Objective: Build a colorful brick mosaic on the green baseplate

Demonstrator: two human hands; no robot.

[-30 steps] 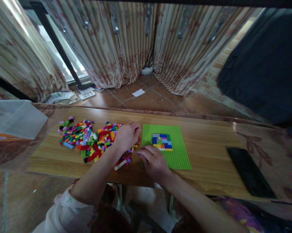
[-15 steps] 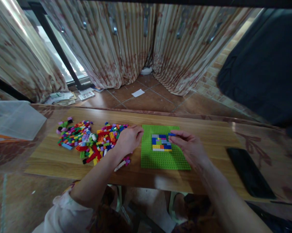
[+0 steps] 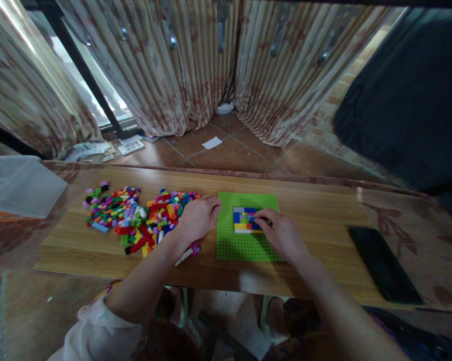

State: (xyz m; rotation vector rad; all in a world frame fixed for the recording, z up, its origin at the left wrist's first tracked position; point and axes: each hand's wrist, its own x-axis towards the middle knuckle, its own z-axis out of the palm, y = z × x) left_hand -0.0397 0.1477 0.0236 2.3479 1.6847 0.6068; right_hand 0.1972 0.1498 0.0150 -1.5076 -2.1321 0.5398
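Note:
My right hand (image 3: 280, 230) pinches a small blue brick (image 3: 252, 219) between thumb and fingertips, over the right part of a flat block of bricks (image 3: 241, 225). Blue, white, yellow, grey and orange bricks make up that block, which sits on a green studded baseplate (image 3: 231, 249). My fingers cover part of its right side. Just left of the baseplate, my left hand (image 3: 198, 216) rests with curled fingers at the edge of a heap of loose bricks (image 3: 150, 223). Whether anything is inside those fingers is hidden.
A second heap of small bricks (image 3: 115, 208) lies farther left on the wooden board (image 3: 79, 250). A translucent plastic bin (image 3: 22, 185) stands at the left end. Toward the right lies a black phone-like slab (image 3: 384, 263). Striped curtains (image 3: 188, 75) hang beyond the table.
My right hand has moved slightly left and down, bringing the blue brick from above the block's right edge onto its right part. My left hand stays in place.

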